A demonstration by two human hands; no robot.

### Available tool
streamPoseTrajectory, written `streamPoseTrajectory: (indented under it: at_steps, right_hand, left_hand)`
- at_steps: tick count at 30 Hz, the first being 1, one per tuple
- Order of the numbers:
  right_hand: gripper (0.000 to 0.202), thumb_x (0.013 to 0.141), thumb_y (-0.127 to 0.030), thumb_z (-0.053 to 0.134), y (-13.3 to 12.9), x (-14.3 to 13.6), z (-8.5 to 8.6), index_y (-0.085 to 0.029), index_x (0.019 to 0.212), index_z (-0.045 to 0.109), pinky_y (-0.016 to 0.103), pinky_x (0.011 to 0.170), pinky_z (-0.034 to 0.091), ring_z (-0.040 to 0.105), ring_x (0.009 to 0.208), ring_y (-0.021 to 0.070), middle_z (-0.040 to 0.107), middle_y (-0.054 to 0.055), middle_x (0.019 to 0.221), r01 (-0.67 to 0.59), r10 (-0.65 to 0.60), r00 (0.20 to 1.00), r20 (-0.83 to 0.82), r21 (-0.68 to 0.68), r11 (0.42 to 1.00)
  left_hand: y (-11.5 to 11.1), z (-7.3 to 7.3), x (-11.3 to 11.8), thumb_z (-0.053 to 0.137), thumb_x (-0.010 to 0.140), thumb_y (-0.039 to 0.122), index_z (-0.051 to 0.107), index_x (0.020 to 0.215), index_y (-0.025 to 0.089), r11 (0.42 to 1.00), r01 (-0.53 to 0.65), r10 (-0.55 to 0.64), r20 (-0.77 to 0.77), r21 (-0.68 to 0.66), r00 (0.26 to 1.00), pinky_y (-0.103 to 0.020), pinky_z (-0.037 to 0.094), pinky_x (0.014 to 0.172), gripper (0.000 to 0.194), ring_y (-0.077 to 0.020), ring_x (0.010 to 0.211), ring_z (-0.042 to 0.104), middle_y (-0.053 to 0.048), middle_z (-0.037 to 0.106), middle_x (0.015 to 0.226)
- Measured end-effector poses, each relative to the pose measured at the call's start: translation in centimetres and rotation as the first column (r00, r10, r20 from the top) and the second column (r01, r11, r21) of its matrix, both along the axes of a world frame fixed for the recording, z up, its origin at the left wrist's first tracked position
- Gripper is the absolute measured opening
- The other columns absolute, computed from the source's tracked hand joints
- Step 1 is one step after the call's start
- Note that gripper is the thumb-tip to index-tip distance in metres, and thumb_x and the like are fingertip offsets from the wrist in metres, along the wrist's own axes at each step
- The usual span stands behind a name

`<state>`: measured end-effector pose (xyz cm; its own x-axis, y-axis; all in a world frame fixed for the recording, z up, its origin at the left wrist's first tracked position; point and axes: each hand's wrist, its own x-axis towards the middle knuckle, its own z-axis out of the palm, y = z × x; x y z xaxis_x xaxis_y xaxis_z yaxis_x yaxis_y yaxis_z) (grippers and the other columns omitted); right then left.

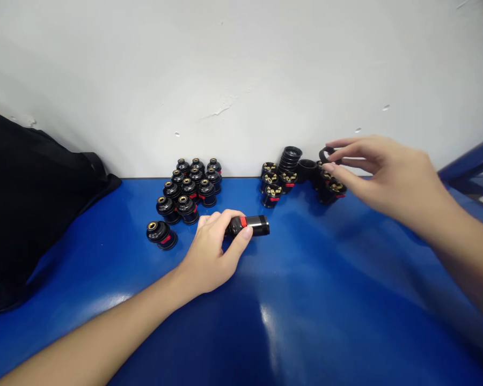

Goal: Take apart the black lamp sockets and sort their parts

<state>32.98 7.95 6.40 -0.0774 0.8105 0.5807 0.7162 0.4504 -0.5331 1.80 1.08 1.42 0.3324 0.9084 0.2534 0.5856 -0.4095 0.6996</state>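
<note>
left hand point(215, 249): fingers wrapped around a black socket point(258, 225) with a red tab, held sideways over the blue table point(306, 311), its far end toward 3 o'clock. right hand point(394, 171), at 2 o'clock from the left, pinches a black ring point(324, 155) just above parts with brass contacts point(336, 188). capped sockets point(189, 187) stand grouped at 11 o'clock from the left hand.
</note>
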Motion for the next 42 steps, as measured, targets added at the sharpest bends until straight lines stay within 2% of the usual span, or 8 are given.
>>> streamPoseTrajectory:
  at_steps: [6, 14, 24, 31, 33, 35, 39, 42]
  right_hand:
    - [0.004, 0.091, -0.016, 0.081, 3.1, 0.1, -0.1, -0.019, 0.093, 0.079, 0.045, 0.098, 0.06, 0.077, 0.093, 0.0238, 0.077, 0.013, 0.123, 0.145, -0.135, 0.947, 0.292, -0.012, 0.989]
    - [0.005, 0.089, -0.028, 0.076, 5.8, 0.6, -1.8, -0.027, 0.085, 0.078, 0.058, 0.09, 0.062, 0.077, 0.089, 0.033, 0.077, 0.009, 0.108, 0.103, -0.093, 0.947, 0.307, -0.016, 0.995]
    - [0.003, 0.088, -0.028, 0.073, 6.1, 0.9, -1.9, -0.028, 0.088, 0.076, 0.056, 0.088, 0.061, 0.076, 0.09, 0.0336, 0.076, 0.01, 0.107, 0.144, -0.124, 0.934, 0.334, -0.034, 0.989]
    - [0.015, 0.101, -0.04, 0.064, 2.5, -1.6, -0.8, -0.027, 0.096, 0.071, 0.053, 0.092, 0.056, 0.071, 0.092, 0.0309, 0.072, 0.015, 0.113, 0.178, -0.208, 0.964, 0.168, 0.177, 0.968]
    - [0.021, 0.104, -0.046, 0.061, 0.4, -3.1, -0.6, -0.029, 0.094, 0.068, 0.052, 0.089, 0.057, 0.071, 0.089, 0.0303, 0.073, 0.012, 0.104, 0.103, -0.122, 0.986, 0.11, 0.165, 0.981]
    - [0.025, 0.104, -0.053, 0.062, -1.8, -4.8, -0.7, -0.028, 0.102, 0.068, 0.045, 0.075, 0.06, 0.072, 0.078, 0.0256, 0.075, 0.008, 0.095, -0.086, 0.086, 0.996, 0.003, -0.051, 0.995]
    - [0.037, 0.106, -0.058, 0.06, -5.0, -7.7, -1.8, -0.026, 0.122, 0.067, 0.033, 0.061, 0.061, 0.073, 0.066, 0.0188, 0.076, 0.002, 0.083, -0.493, 0.416, 0.87, -0.265, -0.506, 0.708]
    - [0.037, 0.107, -0.059, 0.058, -6.0, -9.0, -2.9, -0.023, 0.109, 0.067, 0.031, 0.062, 0.062, 0.071, 0.062, 0.016, 0.074, 0.001, 0.082, -0.6, 0.396, 0.798, -0.455, -0.532, 0.597]
  left_hand:
    - [0.1, 0.1, 0.0, 0.049, 0.11, 0.042, 0.063, 0.117, 0.022, 1.0, -0.004, 0.004, 0.001, -0.004, 1.0, -0.042, 0.04, 0.094, 0.025, -0.0227, 0.095, 0.06, -0.002, 0.071, 0.103]
    - [0.0, 0.2, 0.0, 0.049, 0.11, 0.042, 0.063, 0.116, 0.023, 1.0, -0.004, 0.004, 0.006, -0.008, 1.0, -0.041, 0.04, 0.093, 0.024, -0.0226, 0.096, 0.06, -0.001, 0.07, 0.103]
    - [0.1, 0.1, 0.0, 0.05, 0.11, 0.043, 0.063, 0.114, 0.024, 1.0, -0.008, 0.008, -0.012, -0.004, 1.0, -0.041, 0.042, 0.094, 0.023, -0.0229, 0.096, 0.061, -0.001, 0.071, 0.103]
    - [0.1, 0.1, 0.0, 0.051, 0.109, 0.042, 0.062, 0.118, 0.025, 1.0, -0.01, 0.01, 0.003, -0.01, 1.0, -0.042, 0.043, 0.095, 0.023, -0.0234, 0.098, 0.062, -0.003, 0.072, 0.106]
    - [0.1, 0.0, 0.0, 0.052, 0.109, 0.042, 0.061, 0.122, 0.025, 1.0, -0.008, 0.008, 0.019, -0.02, 1.0, -0.042, 0.044, 0.096, 0.023, -0.0238, 0.1, 0.063, -0.003, 0.072, 0.108]
    - [0.1, -0.3, 0.0, 0.056, 0.108, 0.043, 0.059, 0.127, 0.026, 0.999, -0.002, 0.004, 0.059, -0.047, 0.998, -0.043, 0.045, 0.096, 0.026, -0.0247, 0.102, 0.063, -0.004, 0.072, 0.111]
    - [0.1, -0.8, -0.1, 0.062, 0.106, 0.047, 0.054, 0.129, 0.026, 0.995, 0.05, -0.035, 0.164, -0.09, 0.986, -0.042, 0.048, 0.093, 0.032, -0.0252, 0.103, 0.064, -0.006, 0.072, 0.114]
    - [0.0, -0.8, -0.2, 0.061, 0.106, 0.049, 0.055, 0.121, 0.025, 0.993, 0.067, -0.047, 0.186, -0.101, 0.982, -0.04, 0.049, 0.089, 0.03, -0.0248, 0.101, 0.064, -0.006, 0.071, 0.108]
